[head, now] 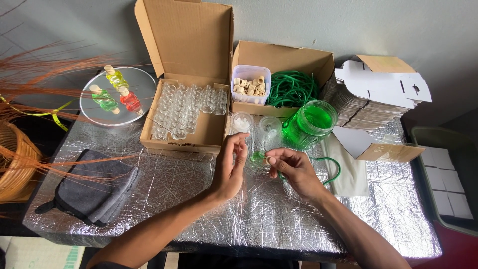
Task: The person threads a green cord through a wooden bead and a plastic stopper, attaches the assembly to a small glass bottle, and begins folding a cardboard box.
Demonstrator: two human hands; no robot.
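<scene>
My left hand [232,167] is raised over the foil-covered table [199,209], fingers apart, thumb and forefinger pinching toward a small clear bottle with green liquid [257,157]. My right hand [294,169] pinches a small cork [267,161] at that bottle's mouth, and a green tube [332,168] loops out from under it. A glass jar of green liquid [309,121] stands just beyond my right hand. Two small clear cups [242,121] stand next to the jar.
An open cardboard box of small empty glass bottles [186,107] sits at centre back. Another box holds a tub of corks [250,83] and coiled green tubing [291,88]. A round mirror with three filled bottles [117,94] lies left. Folded grey cloth [97,189], flat white cartons [378,94], wicker basket [12,164].
</scene>
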